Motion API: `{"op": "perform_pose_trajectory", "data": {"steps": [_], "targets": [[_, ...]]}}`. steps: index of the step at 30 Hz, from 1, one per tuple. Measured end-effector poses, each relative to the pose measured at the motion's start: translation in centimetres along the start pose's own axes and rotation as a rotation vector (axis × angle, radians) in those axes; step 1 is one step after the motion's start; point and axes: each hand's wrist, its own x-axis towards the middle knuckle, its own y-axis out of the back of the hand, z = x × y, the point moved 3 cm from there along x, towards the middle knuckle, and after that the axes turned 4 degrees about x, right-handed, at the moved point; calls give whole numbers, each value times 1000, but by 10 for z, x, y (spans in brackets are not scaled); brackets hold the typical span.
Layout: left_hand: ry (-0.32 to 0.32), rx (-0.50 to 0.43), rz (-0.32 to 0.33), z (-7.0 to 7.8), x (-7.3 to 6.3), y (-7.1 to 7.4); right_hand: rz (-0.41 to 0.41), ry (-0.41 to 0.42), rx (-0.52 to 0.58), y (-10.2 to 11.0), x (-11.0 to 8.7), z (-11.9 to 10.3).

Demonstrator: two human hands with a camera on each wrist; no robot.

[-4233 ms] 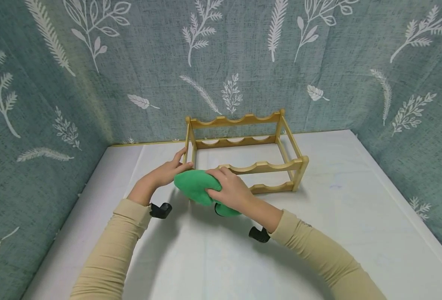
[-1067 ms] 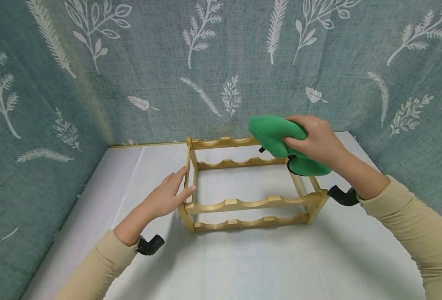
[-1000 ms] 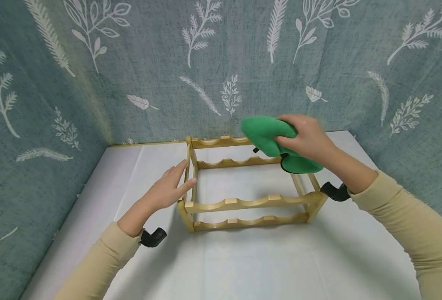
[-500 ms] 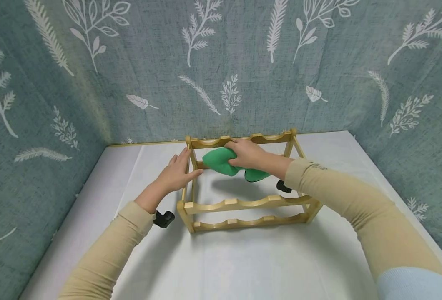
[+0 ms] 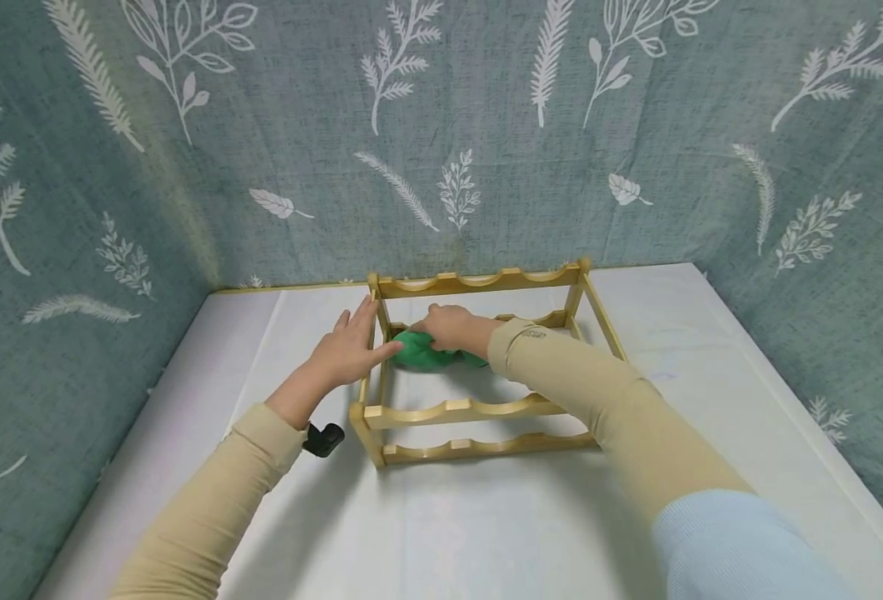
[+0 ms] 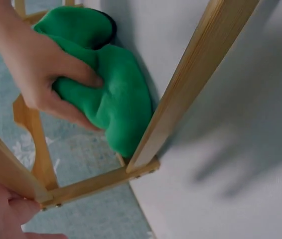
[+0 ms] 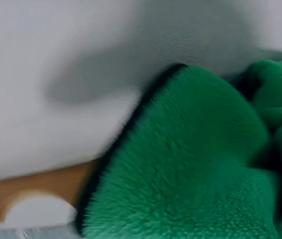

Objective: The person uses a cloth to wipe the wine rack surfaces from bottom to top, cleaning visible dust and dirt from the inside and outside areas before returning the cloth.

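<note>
A light wooden rack with scalloped rails (image 5: 479, 408) stands on the white table. Inside its left part, my right hand (image 5: 449, 327) grips a bunched green plush cloth (image 5: 422, 354), thumb and fingers dug into it. In the left wrist view, the cloth (image 6: 123, 99) lies against or very close to a side rail (image 6: 181, 89). Black edging shows on the cloth (image 7: 181, 164) in the right wrist view. My left hand (image 5: 340, 350) is at the rack's left top rail, fingers extended and thumb spread to the inner side; fingertips look to touch the wood.
A green leaf-patterned cloth backdrop (image 5: 456, 125) rises behind the table and along both sides. The white tabletop (image 5: 471, 533) extends in front and to the right of the rack. Small black wrist devices (image 5: 324, 439) sit at the cuffs.
The rack sits closer to me than in the oldest frame. My right hand has carried the cloth from the rack's right side leftward and down inside it. My left hand has slid slightly forward.
</note>
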Motion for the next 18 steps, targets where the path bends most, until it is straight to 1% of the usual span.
{"op": "perform_pose_trajectory", "data": {"steps": [3, 5, 8, 11, 14, 16, 18], "targets": [[3, 13, 8, -1, -2, 0, -42, -22, 25, -3, 0, 9], [9, 20, 5, -2, -2, 0, -70, -37, 58, -5, -4, 17], [18, 25, -1, -3, -3, 2, -92, -73, 112, -6, -16, 35], [27, 28, -8, -3, -2, 5, -112, -110, 161, -7, -33, 56], [27, 24, -11, -2, -1, 5, -133, -121, 154, -7, -49, 73], [24, 15, -6, -2, -1, 4, -137, -122, 123, -8, -57, 83], [19, 8, 0, -1, 0, 3, -151, -161, 103, -11, -64, 93]]}}
